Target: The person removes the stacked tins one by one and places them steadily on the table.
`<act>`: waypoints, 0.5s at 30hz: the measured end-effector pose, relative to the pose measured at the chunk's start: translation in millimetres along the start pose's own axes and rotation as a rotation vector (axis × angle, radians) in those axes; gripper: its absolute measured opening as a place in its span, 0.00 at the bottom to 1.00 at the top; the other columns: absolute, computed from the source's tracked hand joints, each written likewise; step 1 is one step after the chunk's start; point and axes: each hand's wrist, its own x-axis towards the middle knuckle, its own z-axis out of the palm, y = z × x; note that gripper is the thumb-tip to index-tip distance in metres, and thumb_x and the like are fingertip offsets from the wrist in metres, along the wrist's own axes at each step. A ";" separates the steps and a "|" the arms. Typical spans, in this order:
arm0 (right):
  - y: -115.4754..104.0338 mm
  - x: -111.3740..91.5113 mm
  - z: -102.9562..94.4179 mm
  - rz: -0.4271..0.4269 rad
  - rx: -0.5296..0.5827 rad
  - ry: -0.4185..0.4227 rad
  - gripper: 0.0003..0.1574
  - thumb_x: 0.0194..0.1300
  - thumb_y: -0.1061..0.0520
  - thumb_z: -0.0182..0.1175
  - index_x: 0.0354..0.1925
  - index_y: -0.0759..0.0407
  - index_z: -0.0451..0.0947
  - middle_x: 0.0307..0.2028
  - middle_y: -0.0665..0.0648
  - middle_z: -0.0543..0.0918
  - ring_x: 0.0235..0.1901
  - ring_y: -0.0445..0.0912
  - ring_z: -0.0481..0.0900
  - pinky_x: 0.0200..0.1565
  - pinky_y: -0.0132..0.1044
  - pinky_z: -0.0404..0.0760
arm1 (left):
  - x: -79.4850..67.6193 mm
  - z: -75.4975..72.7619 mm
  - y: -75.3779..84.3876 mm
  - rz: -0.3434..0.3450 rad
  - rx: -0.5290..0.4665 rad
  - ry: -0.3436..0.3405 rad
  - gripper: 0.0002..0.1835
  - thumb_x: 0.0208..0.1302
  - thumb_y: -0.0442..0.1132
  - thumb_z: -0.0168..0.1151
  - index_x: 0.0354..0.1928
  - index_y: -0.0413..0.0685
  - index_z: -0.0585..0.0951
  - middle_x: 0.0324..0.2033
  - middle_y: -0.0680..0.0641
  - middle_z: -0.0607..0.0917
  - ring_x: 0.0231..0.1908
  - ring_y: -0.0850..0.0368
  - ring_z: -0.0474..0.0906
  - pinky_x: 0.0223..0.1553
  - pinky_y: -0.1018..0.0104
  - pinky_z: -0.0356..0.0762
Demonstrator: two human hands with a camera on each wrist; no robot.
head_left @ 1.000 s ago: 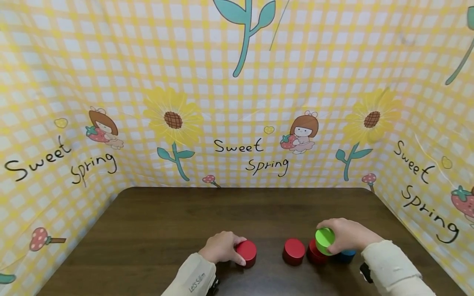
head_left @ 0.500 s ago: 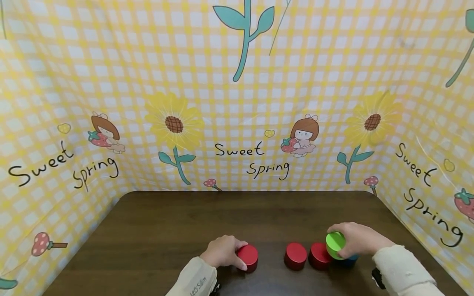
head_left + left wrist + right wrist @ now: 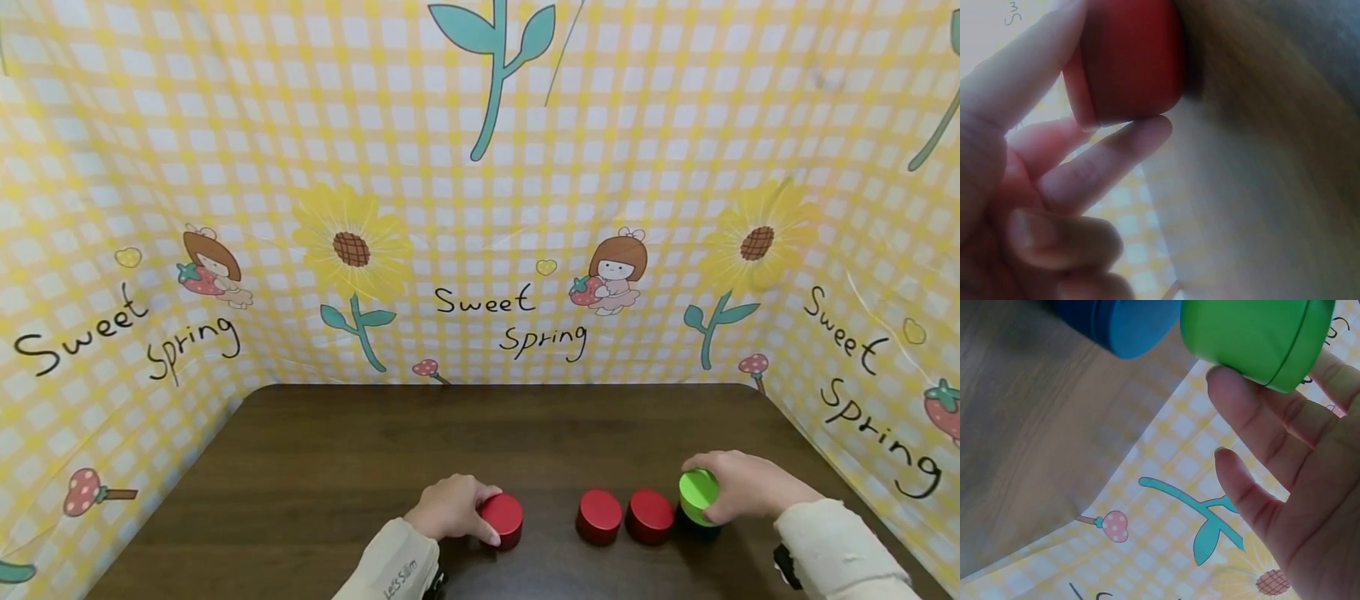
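Observation:
My left hand [image 3: 448, 507] pinches a round red tin [image 3: 506, 520] at its side, thumb in front and fingers behind, low at the table. The left wrist view shows the smooth red wall of that tin [image 3: 1135, 59] and its lid seam. At the right, my right hand [image 3: 750, 485] grips a bright green tin [image 3: 697, 495] between thumb and fingers. The green tin is raised over a blue tin [image 3: 1138, 328], mostly covered by it in the head view. In the right wrist view a gap shows between the two.
Two more red tins, one on the left [image 3: 599, 517] and one on the right [image 3: 650, 516], stand between my hands on the dark wooden table [image 3: 375, 442]. A yellow checked cloth [image 3: 480, 208] walls in the table at the back and sides.
My right hand has carried the green tin rightward, from over the nearest red tin to over the blue one. My left hand has stayed on its red tin.

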 end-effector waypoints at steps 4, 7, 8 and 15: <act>3.9 -2.1 -0.7 0.038 -0.010 -0.014 0.34 0.40 0.61 0.68 0.51 0.63 0.77 0.30 0.50 0.73 0.26 0.45 0.66 0.27 0.37 0.66 | -0.5 -0.1 -0.9 0.004 0.011 0.005 0.32 0.43 0.50 0.78 0.55 0.53 0.82 0.39 0.53 0.86 0.33 0.62 0.76 0.27 0.64 0.68; 6.9 -3.5 -2.6 0.056 -0.016 -0.019 0.34 0.40 0.61 0.68 0.51 0.62 0.78 0.33 0.51 0.74 0.27 0.46 0.66 0.27 0.39 0.66 | -1.0 -0.4 -1.0 -0.001 0.010 0.008 0.32 0.43 0.49 0.78 0.55 0.53 0.82 0.40 0.52 0.86 0.33 0.62 0.76 0.26 0.64 0.68; 8.2 -4.0 -3.2 0.058 -0.014 -0.021 0.34 0.40 0.60 0.68 0.51 0.62 0.77 0.33 0.52 0.75 0.27 0.46 0.66 0.27 0.39 0.66 | -1.1 -0.6 -1.0 -0.001 0.009 0.007 0.32 0.43 0.49 0.78 0.55 0.53 0.82 0.40 0.52 0.86 0.33 0.62 0.76 0.26 0.64 0.68; 17.8 -7.7 -6.4 0.062 -0.029 -0.004 0.33 0.40 0.59 0.67 0.51 0.62 0.78 0.33 0.51 0.74 0.27 0.45 0.66 0.28 0.39 0.66 | -0.3 -1.5 0.1 0.014 0.027 0.007 0.32 0.43 0.49 0.78 0.54 0.53 0.83 0.39 0.52 0.86 0.32 0.62 0.75 0.27 0.64 0.68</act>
